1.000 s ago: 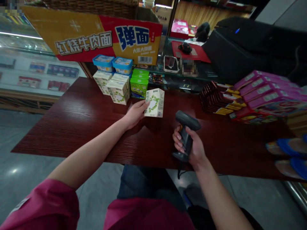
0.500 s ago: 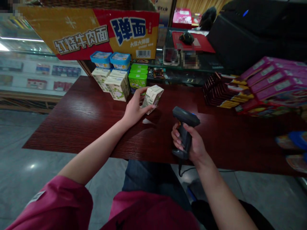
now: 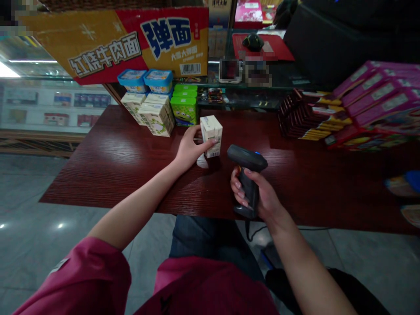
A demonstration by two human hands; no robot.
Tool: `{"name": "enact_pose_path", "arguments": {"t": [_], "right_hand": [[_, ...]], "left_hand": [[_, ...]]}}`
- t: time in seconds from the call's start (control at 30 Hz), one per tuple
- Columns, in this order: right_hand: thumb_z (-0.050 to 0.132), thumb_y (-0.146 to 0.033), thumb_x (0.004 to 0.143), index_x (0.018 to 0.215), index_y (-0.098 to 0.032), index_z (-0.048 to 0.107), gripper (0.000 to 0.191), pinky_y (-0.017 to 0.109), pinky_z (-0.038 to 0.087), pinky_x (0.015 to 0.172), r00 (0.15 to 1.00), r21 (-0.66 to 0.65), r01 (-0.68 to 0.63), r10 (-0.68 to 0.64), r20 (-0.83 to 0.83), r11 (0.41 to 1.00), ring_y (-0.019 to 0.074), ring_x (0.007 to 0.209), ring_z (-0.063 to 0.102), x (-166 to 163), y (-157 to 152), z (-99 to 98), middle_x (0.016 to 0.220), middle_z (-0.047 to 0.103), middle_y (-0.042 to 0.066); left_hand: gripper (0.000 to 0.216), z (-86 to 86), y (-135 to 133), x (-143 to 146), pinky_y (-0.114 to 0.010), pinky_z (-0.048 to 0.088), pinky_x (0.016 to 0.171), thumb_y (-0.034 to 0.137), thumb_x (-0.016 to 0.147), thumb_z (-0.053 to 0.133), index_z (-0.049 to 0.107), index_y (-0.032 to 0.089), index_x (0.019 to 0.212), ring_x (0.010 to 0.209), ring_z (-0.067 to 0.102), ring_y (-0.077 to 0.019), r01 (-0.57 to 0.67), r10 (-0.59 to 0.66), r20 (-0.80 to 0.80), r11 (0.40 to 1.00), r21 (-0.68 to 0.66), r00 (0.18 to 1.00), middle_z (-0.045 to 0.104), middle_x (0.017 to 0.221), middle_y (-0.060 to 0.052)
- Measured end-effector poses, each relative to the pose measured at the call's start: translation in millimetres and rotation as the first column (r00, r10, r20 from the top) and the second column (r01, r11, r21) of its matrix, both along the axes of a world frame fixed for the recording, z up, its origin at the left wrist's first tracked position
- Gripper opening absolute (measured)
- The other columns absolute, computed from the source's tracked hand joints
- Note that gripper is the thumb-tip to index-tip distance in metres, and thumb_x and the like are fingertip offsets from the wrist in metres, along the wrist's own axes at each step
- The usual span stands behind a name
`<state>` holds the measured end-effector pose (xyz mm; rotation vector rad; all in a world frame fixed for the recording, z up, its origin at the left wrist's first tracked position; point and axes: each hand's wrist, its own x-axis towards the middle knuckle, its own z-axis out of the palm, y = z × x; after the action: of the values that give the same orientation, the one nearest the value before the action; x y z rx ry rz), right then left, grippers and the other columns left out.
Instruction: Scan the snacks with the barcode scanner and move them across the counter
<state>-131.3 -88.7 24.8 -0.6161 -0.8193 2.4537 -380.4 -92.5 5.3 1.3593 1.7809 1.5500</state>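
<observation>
My left hand (image 3: 193, 148) grips a small white drink carton (image 3: 211, 133) with green print, thumb across its near face. The carton is nearly upright, and a barcode shows low on that face. My right hand (image 3: 257, 192) is wrapped round the handle of a dark grey barcode scanner (image 3: 248, 158). The scanner's head points left toward the carton, a short gap apart from it, and its cable hangs below the handle. Similar white cartons (image 3: 156, 116) stand in a group behind my left hand, beside green tins (image 3: 184, 107).
A dark red wooden counter (image 3: 131, 175) lies under both hands. Blue-lidded tubs (image 3: 158, 81) sit at the back beneath a big noodle box (image 3: 131, 43). Stacked dark red packets (image 3: 306, 118) and purple boxes (image 3: 377, 96) stand right. A mouse (image 3: 252, 42) rests on a red mat behind.
The carton has turned upright in my left hand, so its barcode face shows toward me. The scanner has shifted slightly left, nearer the carton.
</observation>
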Motion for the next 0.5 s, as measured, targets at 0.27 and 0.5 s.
{"name": "enact_pose_path", "arguments": {"t": [0.27, 0.5], "right_hand": [[0.089, -0.044, 0.077, 0.086, -0.016, 0.075, 0.033, 0.013, 0.042, 0.031, 0.999, -0.015, 0.014, -0.013, 0.032, 1.0, 0.0064, 0.045, 0.046, -2.7, -0.3, 0.3, 0.063, 0.06, -0.004], [0.088, -0.045, 0.079, 0.083, -0.016, 0.074, 0.033, 0.014, 0.041, 0.03, 0.998, 0.012, 0.034, -0.034, 0.052, 0.999, 0.0069, 0.044, 0.045, -3.2, -2.6, -0.7, 0.061, 0.057, -0.004]], "left_hand": [[0.053, 1.1, 9.2, 6.8, -0.029, 0.059, 0.08, 0.064, 0.079, 0.083, 0.07, 0.017, 0.101, 0.091, 0.073, -0.0207, -0.17, 0.161, 0.282, 0.985, 0.008, 0.946, 0.078, 0.099, -0.006], [0.063, -0.6, 8.3, 6.3, -0.033, 0.061, 0.085, 0.069, 0.075, 0.085, 0.07, 0.016, 0.106, 0.096, 0.075, -0.0229, -0.117, 0.093, 0.337, 0.992, 0.051, 0.937, 0.079, 0.104, -0.01]]}}
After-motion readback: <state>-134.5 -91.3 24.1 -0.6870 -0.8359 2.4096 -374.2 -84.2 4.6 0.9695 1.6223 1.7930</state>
